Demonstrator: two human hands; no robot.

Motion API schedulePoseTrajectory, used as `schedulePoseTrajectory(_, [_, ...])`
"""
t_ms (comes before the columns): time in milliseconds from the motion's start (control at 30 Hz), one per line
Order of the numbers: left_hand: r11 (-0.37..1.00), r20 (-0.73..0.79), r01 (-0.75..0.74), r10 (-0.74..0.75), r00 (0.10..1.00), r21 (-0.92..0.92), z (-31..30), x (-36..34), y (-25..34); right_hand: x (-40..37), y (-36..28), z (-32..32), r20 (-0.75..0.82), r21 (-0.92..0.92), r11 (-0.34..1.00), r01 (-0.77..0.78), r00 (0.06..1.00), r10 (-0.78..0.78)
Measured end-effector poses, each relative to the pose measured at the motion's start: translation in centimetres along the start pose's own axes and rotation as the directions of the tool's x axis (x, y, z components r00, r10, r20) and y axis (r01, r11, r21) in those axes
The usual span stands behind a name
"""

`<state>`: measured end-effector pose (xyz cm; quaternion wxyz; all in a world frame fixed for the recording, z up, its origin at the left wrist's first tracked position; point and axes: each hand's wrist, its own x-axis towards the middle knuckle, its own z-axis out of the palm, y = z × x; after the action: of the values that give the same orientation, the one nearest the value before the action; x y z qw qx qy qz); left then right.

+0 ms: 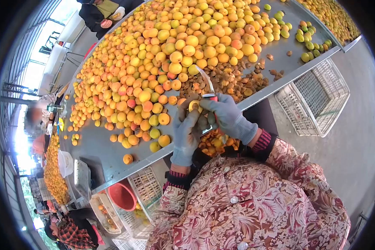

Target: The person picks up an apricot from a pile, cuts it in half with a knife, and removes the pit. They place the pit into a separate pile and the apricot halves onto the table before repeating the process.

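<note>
In my gloved left hand is an opened apricot, its orange flesh and brown middle facing up, pinched between thumb and fingers. My gloved right hand is closed around the red handle of a knife, whose slim curved blade points up and away from me. Both hands meet at the front edge of the metal table. Just below them, cut apricot pieces lie in a container at my lap. Beyond my hands is a heap of brown apricot pits.
A large mound of whole apricots covers much of the table, with greener fruits at right. A white crate stands on the floor at right. At lower left are a red bucket and more crates. Other people work nearby.
</note>
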<state>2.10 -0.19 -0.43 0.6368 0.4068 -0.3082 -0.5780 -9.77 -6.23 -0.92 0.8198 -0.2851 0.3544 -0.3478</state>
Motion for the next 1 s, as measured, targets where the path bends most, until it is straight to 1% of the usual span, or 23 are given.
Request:
schedulePoseTrajectory(33, [1.0, 0.006, -0.003, 0.003, 1.0, -0.019, -0.2, 0.0, 0.2, 0.1, -0.2, 0.0, -0.042, -0.029, 1.0, 0.012, 0.999, -0.014])
schedulePoseTrajectory(67, [1.0, 0.007, -0.004, 0.004, 1.0, -0.021, -0.4, 0.0, 0.2, 0.1, -0.8, 0.1, -0.043, -0.031, 0.999, 0.014, 0.999, -0.015])
schedulePoseTrajectory(133, [0.944, 0.202, -0.045, 0.117, 0.972, -0.328, -1.1, 0.1, 0.0, -0.9, -3.3, 1.0, -0.111, 0.129, 0.961, 0.243, 0.967, -0.229])
schedulePoseTrajectory(167, [0.947, 0.162, 0.005, 0.05, 0.985, -0.32, -1.3, -0.2, 0.4, -1.8, -4.8, 1.7, -0.071, -0.145, 0.939, 0.313, 0.943, -0.325])
schedulePoseTrajectory(200, [0.947, 0.167, 0.011, 0.045, 0.985, -0.321, -1.1, -0.3, 0.7, -2.2, -5.6, 2.0, -0.077, -0.145, 0.938, 0.314, 0.942, -0.327])
schedulePoseTrajectory(267, [0.944, 0.215, 0.047, 0.026, 0.976, -0.327, -0.5, -0.7, 1.2, -2.7, -6.5, 2.5, 0.022, -0.006, 0.886, 0.463, 0.886, -0.463])
schedulePoseTrajectory(300, [0.944, 0.215, 0.053, 0.02, 0.976, -0.326, -0.4, -0.8, 1.0, -2.9, -6.7, 3.1, 0.03, 0.057, 0.872, 0.487, 0.872, -0.489])
schedulePoseTrajectory(333, [0.929, 0.204, 0.028, 0.052, 0.978, -0.37, -0.3, -0.9, 0.8, -3.0, -6.8, 3.3, 0.026, 0.058, 0.872, 0.485, 0.873, -0.487])
schedulePoseTrajectory(367, [0.911, 0.19, 0.001, 0.084, 0.978, -0.412, -0.1, -1.0, 0.6, -3.1, -6.8, 3.6, 0.05, 0.083, 0.849, 0.521, 0.849, -0.526])
schedulePoseTrajectory(400, [0.911, 0.19, 0.004, 0.082, 0.978, -0.412, 0.1, -1.1, 0.6, -3.1, -6.9, 3.8, 0.074, 0.109, 0.824, 0.555, 0.822, -0.564])
schedulePoseTrajectory(500, [0.918, 0.191, 0.028, 0.053, 0.98, -0.396, 0.5, -1.3, 0.7, -2.8, -6.8, 4.1, 0.074, 0.12, 0.811, 0.573, 0.809, -0.583])
schedulePoseTrajectory(567, [0.892, 0.325, 0.114, 0.039, 0.945, -0.437, 0.4, -1.4, 0.4, -2.6, -6.7, 4.0, 0.079, 0.109, 0.801, 0.589, 0.798, -0.598])
schedulePoseTrajectory(600, [0.891, 0.325, 0.116, 0.037, 0.945, -0.439, 0.3, -1.4, 0.3, -2.5, -6.7, 4.0, 0.087, 0.081, 0.787, 0.612, 0.782, -0.617])
schedulePoseTrajectory(667, [0.892, 0.305, 0.167, -0.035, 0.952, -0.42, 0.2, -1.7, 0.1, -2.2, -6.6, 3.9, 0.097, 0.05, 0.772, 0.634, 0.766, -0.636])
schedulePoseTrajectory(733, [0.896, 0.33, 0.148, -0.002, 0.944, -0.419, -0.3, -1.5, -0.6, -1.7, -6.3, 3.8, 0.106, -0.081, 0.727, 0.682, 0.731, -0.674])
schedulePoseTrajectory(767, [0.9, 0.355, 0.128, 0.031, 0.934, -0.417, -0.4, -1.4, -0.7, -1.7, -6.2, 3.7, 0.107, -0.081, 0.727, 0.681, 0.732, -0.673])
schedulePoseTrajectory(800, [0.9, 0.354, 0.128, 0.032, 0.935, -0.417, -0.3, -1.5, -1.0, -1.7, -6.1, 3.7, 0.12, -0.029, 0.751, 0.66, 0.748, -0.653])
schedulePoseTrajectory(833, [0.933, 0.311, 0.019, 0.101, 0.945, -0.361, 0.1, -1.7, -1.3, -1.7, -6.1, 3.7, 0.134, 0.023, 0.772, 0.636, 0.763, -0.633])
schedulePoseTrajectory(867, [0.951, 0.271, -0.089, 0.173, 0.947, -0.296, 0.3, -1.8, -1.4, -1.9, -6.1, 4.0, 0.136, 0.023, 0.773, 0.634, 0.764, -0.631])
schedulePoseTrajectory(900, [0.951, 0.269, -0.089, 0.173, 0.948, -0.297, 0.2, -1.8, -1.4, -2.3, -6.2, 4.6, 0.09, 0.024, 0.814, 0.58, 0.81, -0.58])
schedulePoseTrajectory(933, [0.955, 0.273, -0.032, 0.116, 0.955, -0.294, 0.2, -1.6, -1.3, -2.5, -6.2, 5.0, 0.043, 0.028, 0.851, 0.524, 0.85, -0.525])
schedulePoseTrajectory(967, [0.956, 0.277, 0.024, 0.06, 0.959, -0.292, 0.6, -1.5, -0.9, -2.4, -5.8, 5.2, 0.044, 0.028, 0.852, 0.524, 0.85, -0.524])
schedulePoseTrajectory(1000, [0.956, 0.276, 0.024, 0.06, 0.959, -0.292, 1.2, -1.7, -0.6, -2.1, -5.2, 5.3, 0.023, 0.045, 0.851, 0.523, 0.851, -0.525])
